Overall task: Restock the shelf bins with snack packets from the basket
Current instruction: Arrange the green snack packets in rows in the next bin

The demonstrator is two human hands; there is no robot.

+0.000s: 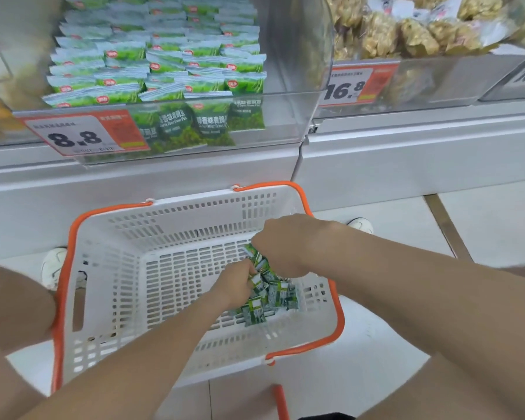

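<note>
A white plastic basket [109, 268] with orange handles stands on the floor below the shelf. At its right bottom lies a small heap of green snack packets [267, 295]. Both my hands are down in the basket at that heap. My left hand [235, 284] grips packets at the heap's left side. My right hand [288, 244] curls over the top of the heap and grips several packets. Above, a clear shelf bin [285, 116] with an 8.8 price tag is stacked with matching green packets [164, 71].
To the right is another clear bin [437, 83] of tan snack bags with a 16.8 tag. The white shelf base runs behind the basket. My white shoes [53, 268] stand on the pale tiled floor on either side of the basket.
</note>
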